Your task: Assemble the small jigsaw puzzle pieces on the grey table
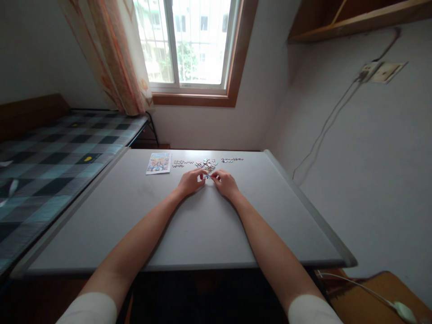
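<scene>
Both my hands meet over the far middle of the white table, fingers bent inward around small bluish jigsaw puzzle pieces (207,176). My left hand (191,181) is closed in a pinch at the left side of these pieces. From the right, my right hand (226,182) pinches at their other edge, thumb and forefinger together. The exact piece in each pinch is too small to make out well. Just beyond my fingertips lies a loose pile of jigsaw pieces (206,164). Short rows of pieces lie left of the pile (182,163) and right of it (232,159).
A printed picture sheet (159,163) lies on the white table (111,216), left of the pieces. A bed with a checked cover (67,148) stands along the left. Beyond are a curtain (111,54) and window (189,45). Cables (320,135) hang on the right wall.
</scene>
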### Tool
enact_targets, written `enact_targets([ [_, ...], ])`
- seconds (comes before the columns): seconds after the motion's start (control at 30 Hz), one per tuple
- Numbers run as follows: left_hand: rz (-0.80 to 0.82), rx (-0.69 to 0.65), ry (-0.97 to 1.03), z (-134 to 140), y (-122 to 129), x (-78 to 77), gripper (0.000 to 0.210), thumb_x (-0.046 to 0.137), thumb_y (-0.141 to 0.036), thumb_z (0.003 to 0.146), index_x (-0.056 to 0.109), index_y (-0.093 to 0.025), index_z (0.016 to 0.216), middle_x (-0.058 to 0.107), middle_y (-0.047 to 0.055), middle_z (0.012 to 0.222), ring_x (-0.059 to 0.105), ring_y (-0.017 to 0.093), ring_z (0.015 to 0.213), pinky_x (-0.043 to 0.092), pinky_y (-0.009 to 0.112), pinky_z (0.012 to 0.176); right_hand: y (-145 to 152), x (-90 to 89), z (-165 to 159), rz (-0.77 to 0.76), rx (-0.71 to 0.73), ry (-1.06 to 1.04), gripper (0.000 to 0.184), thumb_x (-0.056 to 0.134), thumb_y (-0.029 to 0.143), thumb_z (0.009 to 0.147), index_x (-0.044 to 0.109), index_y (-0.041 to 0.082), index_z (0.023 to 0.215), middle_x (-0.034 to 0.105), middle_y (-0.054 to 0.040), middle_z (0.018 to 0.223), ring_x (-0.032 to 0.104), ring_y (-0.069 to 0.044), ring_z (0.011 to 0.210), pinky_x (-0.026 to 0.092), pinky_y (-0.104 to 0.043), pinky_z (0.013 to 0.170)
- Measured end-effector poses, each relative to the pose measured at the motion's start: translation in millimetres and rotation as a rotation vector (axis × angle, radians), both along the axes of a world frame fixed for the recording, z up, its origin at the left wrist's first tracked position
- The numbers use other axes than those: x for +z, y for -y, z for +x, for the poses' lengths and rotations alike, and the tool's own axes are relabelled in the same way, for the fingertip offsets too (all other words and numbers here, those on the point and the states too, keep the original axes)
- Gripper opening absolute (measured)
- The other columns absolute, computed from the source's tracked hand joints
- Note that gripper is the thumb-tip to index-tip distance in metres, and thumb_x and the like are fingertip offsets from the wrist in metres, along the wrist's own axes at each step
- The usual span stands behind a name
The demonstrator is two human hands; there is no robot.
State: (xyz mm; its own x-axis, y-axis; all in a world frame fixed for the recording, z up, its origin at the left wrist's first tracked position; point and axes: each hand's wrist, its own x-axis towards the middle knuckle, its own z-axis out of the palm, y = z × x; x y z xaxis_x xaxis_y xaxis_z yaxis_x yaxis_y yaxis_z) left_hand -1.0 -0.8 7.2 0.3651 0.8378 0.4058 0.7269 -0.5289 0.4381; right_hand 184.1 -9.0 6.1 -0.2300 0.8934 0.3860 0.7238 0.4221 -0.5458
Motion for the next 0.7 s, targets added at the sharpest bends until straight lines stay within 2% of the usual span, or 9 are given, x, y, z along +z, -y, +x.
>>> enact_targets([
  [0.23, 0.015, 0.010, 0.011, -0.2, -1.0, -1.0, 0.014, 0.055, -0.024, 0.079, 0.067, -0.023, 0.085, 0.066, -0.001, 0.083, 0.056, 0.011, 0.065, 0.042, 0.023, 0.064, -1.6, -2.0, 0.8, 0.003, 0.005, -0.002, 0.008, 0.057, 0.021, 0.083, 0.065, 0.022, 0.084, 0.065, -0.0018, 0.088, 0.058, -0.013, 0.072, 0.045, -0.028, 0.076],
  [0.7, 0.017, -0.012, 0.012, -0.5, 0.1, 0.9, 0.018, 0.051, -0.029, 0.084, 0.068, -0.023, 0.084, 0.064, 0.000, 0.083, 0.054, 0.010, 0.061, 0.041, 0.023, 0.063, -1.0, -1.8, 0.5, -0.008, -0.009, 0.009, 0.009, 0.057, 0.022, 0.084, 0.066, 0.023, 0.085, 0.065, -0.0018, 0.088, 0.059, -0.014, 0.075, 0.044, -0.028, 0.076],
])
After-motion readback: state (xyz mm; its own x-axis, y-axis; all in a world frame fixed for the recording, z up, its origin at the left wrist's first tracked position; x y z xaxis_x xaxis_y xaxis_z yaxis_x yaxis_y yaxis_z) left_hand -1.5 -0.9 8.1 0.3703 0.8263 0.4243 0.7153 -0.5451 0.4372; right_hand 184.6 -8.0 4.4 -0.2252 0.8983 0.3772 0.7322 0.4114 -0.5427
